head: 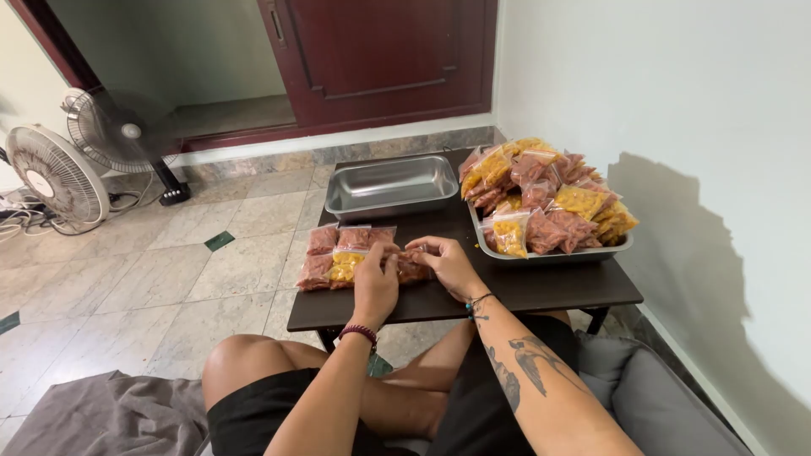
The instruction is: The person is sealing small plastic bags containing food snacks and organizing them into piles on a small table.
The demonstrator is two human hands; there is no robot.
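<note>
**Both hands on a small red snack packet at the front of a low table**

Head view, looking down. Person sits on a grey cushion (650,397), knees under a low dark table (541,287).

Left hand (374,283): fingers curled down onto a small clear packet of reddish snacks (414,268), pinching its left end. Right hand (449,263): fingers bent over the same packet from the right, gripping it. Packet rests on the table top between the 2 hands, near the front edge; most of it is covered by the fingers.

Just left of the hands: a flat group of sealed packets (334,253) lying side by side on the table, mostly red, 1 yellow packet (346,266) touching the left hand.

Behind the hands: an empty steel tray (390,184). To the right: a second steel tray (549,252) heaped with red and yellow packets (545,194).

Floor left of table: 2 electric fans (59,173), grey cloth (110,414) by the left knee.
</note>
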